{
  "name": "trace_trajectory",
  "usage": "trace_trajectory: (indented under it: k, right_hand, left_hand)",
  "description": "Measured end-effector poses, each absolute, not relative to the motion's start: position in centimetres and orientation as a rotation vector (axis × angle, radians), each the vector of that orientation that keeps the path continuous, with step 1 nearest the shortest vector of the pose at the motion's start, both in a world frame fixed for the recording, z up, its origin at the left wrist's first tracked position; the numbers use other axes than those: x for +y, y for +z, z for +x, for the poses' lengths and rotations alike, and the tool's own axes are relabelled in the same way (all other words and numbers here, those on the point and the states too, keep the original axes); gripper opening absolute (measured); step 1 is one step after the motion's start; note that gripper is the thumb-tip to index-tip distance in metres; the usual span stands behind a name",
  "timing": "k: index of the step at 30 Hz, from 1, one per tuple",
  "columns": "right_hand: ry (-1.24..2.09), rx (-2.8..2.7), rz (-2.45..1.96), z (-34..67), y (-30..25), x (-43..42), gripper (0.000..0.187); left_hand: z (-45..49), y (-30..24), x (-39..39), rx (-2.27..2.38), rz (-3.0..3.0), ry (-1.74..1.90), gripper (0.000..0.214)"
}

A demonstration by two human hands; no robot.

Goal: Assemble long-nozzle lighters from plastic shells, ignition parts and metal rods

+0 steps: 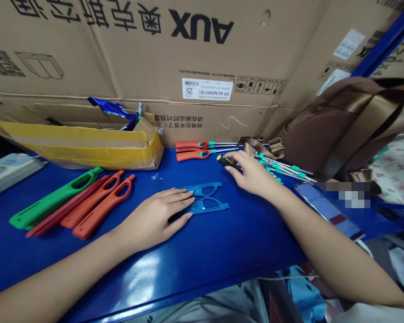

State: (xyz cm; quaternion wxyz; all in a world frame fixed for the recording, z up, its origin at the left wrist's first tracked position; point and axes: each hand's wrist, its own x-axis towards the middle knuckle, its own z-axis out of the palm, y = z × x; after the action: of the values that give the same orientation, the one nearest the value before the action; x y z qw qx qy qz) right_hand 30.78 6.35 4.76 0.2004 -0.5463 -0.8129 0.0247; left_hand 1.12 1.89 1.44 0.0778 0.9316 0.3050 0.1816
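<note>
My left hand [156,216] lies flat with its fingers stretched over two blue plastic lighter shell halves [210,205], which rest side by side on the table. The fingers cover their left ends. My right hand [252,174] is closed around a black and yellow screwdriver [225,160], its yellow-ended handle pointing left; the rest is hidden by the hand. Just right of that hand is a pile of metal lighter tubes with green fittings [286,168]. Two orange-red lighters with metal tubes [193,155] lie behind the shells.
Green [54,197] and red-orange lighter shells [103,206] lie on the blue table [202,255] at left. Small white pieces [155,177] are near my left hand. A yellow-taped carton [97,150] stands behind. A phone [328,211] and brown bag [326,121] are at right.
</note>
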Motion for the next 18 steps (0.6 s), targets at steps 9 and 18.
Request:
trace_trajectory:
  k: [9,18]
  right_hand:
    - [0.119,-2.111,-1.327,31.1,2.5,7.9,0.03]
    - [0.151,-2.208,-1.214,29.7,0.7,9.3,0.02]
  left_hand:
    - [1.1,1.4,1.9,0.92,2.8,0.544,0.037]
    - [1.1,1.3,2.0,0.923,2.777,0.545,0.037]
